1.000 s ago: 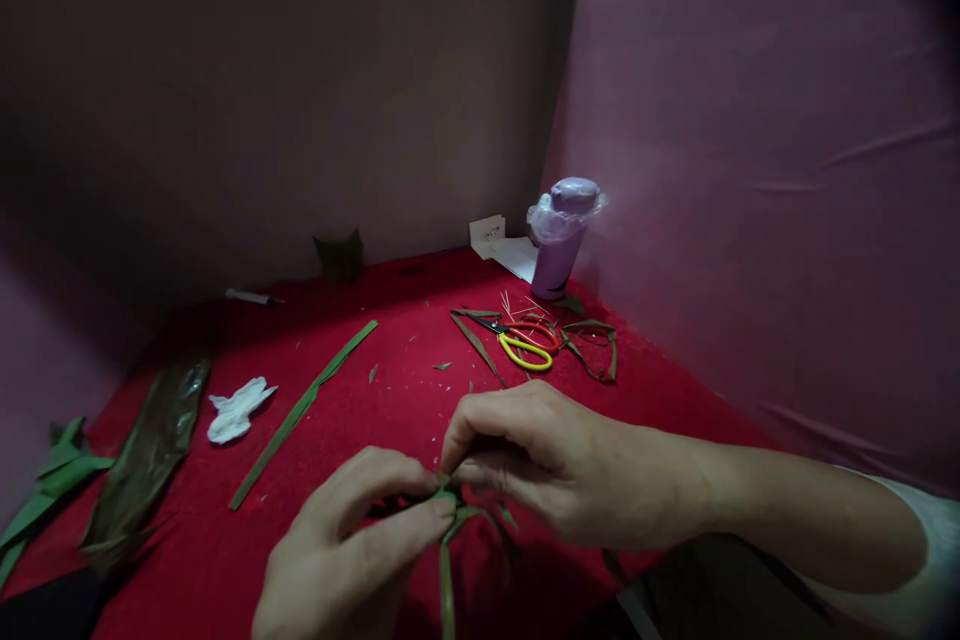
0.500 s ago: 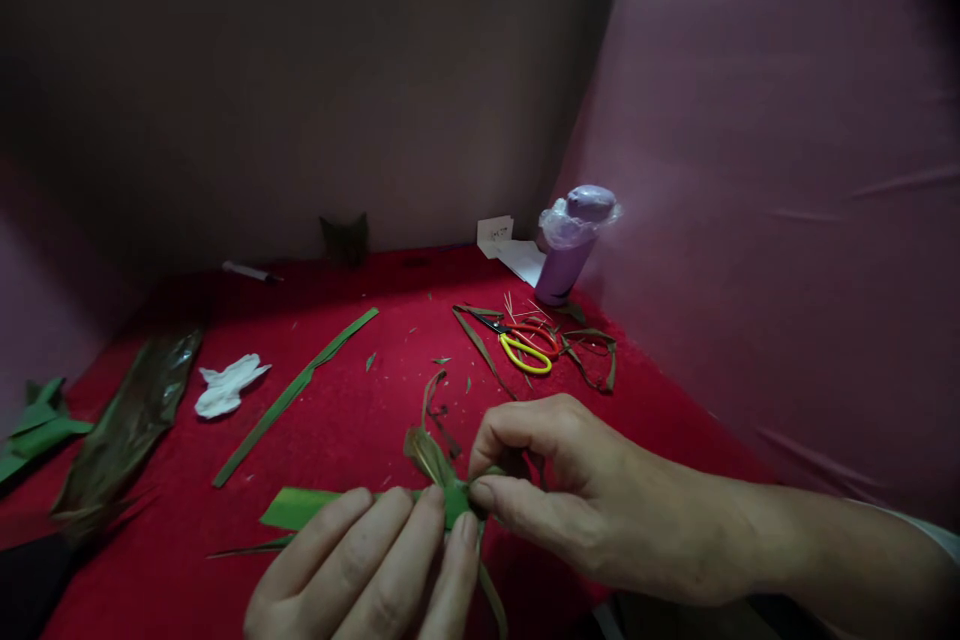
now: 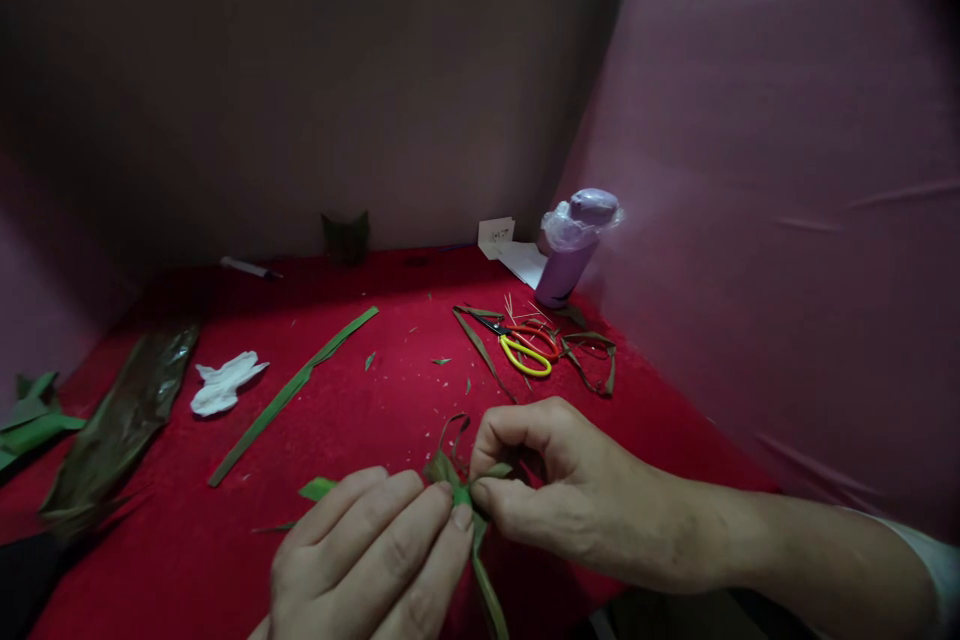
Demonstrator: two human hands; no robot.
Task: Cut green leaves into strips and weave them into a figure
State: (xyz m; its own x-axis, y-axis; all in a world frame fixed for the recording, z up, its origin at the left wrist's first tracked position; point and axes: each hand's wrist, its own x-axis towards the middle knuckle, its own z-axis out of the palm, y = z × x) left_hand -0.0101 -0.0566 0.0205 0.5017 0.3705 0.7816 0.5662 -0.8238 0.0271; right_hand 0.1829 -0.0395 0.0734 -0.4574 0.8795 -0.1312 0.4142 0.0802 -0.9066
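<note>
Both hands meet over a folded green leaf (image 3: 462, 495) near the front of the table. My left hand (image 3: 375, 555) is closed around it, fingers bent, and the leaf's bright tip pokes out on the left. My right hand (image 3: 544, 495) pinches the leaf's right end between thumb and index finger, where dull green-brown leaf pieces stick out. A thin brown strip (image 3: 454, 428) curls up beyond the fingertips. Below them, a longer olive strip (image 3: 487, 588) hangs toward me. My fingers hide most of the folded part.
Scissors (image 3: 525, 355) with red and yellow handles lie among dry strips and thin sticks. Behind stands a purple cup (image 3: 564, 270). A long green leaf strip (image 3: 296, 390), a crumpled tissue (image 3: 227, 383), a wide brown leaf (image 3: 124, 420) and a white pen (image 3: 249, 267) lie on the red cloth.
My left hand has shifted right and turned slightly, covering more of the green leaf. The leaf end at the fingertips has tilted, and the brown strip's curl has moved right. My right hand stays pinched.
</note>
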